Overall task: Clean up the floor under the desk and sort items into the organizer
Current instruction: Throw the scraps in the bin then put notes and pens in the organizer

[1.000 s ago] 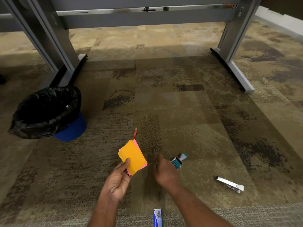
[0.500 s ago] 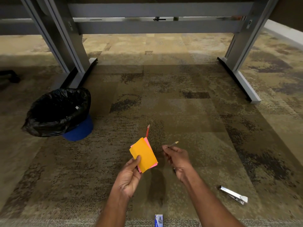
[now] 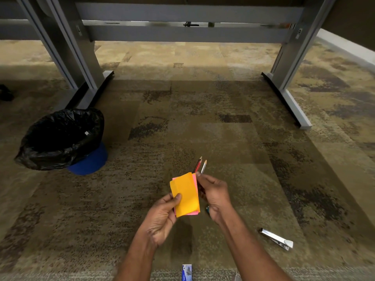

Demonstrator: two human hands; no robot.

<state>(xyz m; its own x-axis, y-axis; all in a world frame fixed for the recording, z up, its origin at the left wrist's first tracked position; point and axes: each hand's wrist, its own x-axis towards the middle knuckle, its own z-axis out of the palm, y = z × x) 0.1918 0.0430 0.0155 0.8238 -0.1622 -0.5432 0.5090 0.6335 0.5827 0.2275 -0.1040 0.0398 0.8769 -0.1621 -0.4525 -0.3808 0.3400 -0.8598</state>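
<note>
Left hand [image 3: 162,218]: grip pinching paper notes [image 3: 185,194]. Right hand [image 3: 214,192]: grip grasping 2 pencils [image 3: 200,166]. Stapler [image 3: 276,239]: on floor.

Two hands: left hand [image 3: 162,218], right hand [image 3: 214,196]. Two pencils [image 3: 199,166], side by side. Sticky-note stack [image 3: 185,194]: two colours show, orange over pink; sheet count unclear. One bin [image 3: 60,138] with black liner. One silver stapler [image 3: 276,239]. One small blue-white packet [image 3: 186,272] at bottom edge. Possibly one small item [image 3: 207,209] under the right wrist, mostly hidden. Two desk legs [image 3: 81,63].
</note>
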